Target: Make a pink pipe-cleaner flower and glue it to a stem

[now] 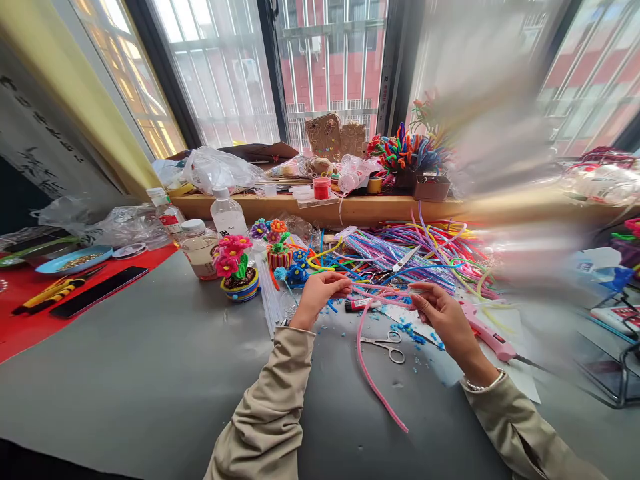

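Between my two hands runs a pink pipe cleaner [367, 347], crossed or looped over itself near the middle, with one long end curving down toward the front of the table. My left hand [323, 297] pinches it on the left side. On the right, my right hand [443, 320] pinches it with thumb and fingers. Below the loop lie small silver scissors [387, 343] and scattered blue fluff [413, 331]. A pink glue gun [490, 333] rests on white paper beside my right hand. Behind my hands is a glue stick tube [357, 305].
A heap of coloured pipe cleaners [390, 247] lies behind, with larger scissors [406, 259] on it. Potted pipe-cleaner flowers [235, 267], a jar [199, 250] and a bottle [229, 212] stand at left. A phone [100, 292] and pliers [57, 291] lie further left. The right side is blurred.
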Demonstrator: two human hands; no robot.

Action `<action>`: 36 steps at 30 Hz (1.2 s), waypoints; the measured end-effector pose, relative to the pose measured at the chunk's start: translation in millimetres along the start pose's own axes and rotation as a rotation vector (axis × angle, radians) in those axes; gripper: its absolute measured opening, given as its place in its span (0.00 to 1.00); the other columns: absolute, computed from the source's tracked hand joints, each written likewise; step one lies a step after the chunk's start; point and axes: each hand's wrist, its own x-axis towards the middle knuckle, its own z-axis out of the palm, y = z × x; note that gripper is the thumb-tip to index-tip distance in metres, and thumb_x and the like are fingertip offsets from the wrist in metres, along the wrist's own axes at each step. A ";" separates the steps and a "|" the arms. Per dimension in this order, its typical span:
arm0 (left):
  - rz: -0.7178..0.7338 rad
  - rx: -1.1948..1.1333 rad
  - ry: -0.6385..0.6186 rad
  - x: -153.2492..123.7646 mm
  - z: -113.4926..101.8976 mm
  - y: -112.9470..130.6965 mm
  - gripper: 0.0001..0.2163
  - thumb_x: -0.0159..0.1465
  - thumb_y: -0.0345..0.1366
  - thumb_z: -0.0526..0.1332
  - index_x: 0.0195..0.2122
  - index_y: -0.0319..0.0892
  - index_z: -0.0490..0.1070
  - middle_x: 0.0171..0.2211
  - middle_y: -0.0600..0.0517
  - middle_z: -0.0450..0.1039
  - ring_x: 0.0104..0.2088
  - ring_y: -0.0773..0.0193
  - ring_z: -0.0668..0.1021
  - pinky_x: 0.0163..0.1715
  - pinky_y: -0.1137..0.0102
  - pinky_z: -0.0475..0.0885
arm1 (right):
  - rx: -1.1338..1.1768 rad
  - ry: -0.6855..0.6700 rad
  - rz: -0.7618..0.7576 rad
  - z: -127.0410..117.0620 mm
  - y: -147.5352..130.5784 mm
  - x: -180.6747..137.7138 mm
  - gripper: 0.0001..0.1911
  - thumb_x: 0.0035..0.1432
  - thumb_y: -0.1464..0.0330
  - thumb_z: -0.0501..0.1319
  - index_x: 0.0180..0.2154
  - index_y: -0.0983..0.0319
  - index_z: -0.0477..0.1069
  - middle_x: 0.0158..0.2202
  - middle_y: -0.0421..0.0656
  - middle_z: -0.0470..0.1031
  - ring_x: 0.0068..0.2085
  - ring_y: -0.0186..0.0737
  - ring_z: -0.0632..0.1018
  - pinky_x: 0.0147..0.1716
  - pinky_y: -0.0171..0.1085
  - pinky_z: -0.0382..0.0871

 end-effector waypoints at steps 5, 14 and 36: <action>0.001 0.008 0.016 0.9 0.2 -0.6 0.12 0.41 0.38 0.66 0.24 0.35 0.70 0.20 0.52 0.72 0.21 0.69 0.73 0.25 0.74 0.70 | 0.153 0.072 0.056 -2.8 -5.0 1.3 0.15 0.41 0.62 0.62 0.32 0.63 0.67 0.24 0.39 0.70 0.24 0.30 0.70 0.21 0.29 0.65; 0.060 -0.044 0.068 5.8 -2.8 -6.2 0.12 0.40 0.37 0.66 0.23 0.36 0.72 0.19 0.53 0.71 0.21 0.71 0.73 0.26 0.75 0.69 | 0.065 0.044 0.042 -13.3 -9.7 2.1 0.15 0.43 0.63 0.62 0.34 0.64 0.71 0.28 0.44 0.75 0.30 0.39 0.76 0.28 0.36 0.71; 0.018 -0.094 0.089 4.5 -0.5 -6.2 0.12 0.40 0.38 0.66 0.24 0.36 0.72 0.19 0.52 0.72 0.21 0.70 0.73 0.26 0.75 0.70 | -0.507 0.028 -0.447 -19.0 -7.9 -3.9 0.13 0.51 0.62 0.55 0.37 0.60 0.71 0.32 0.43 0.73 0.30 0.37 0.75 0.28 0.37 0.71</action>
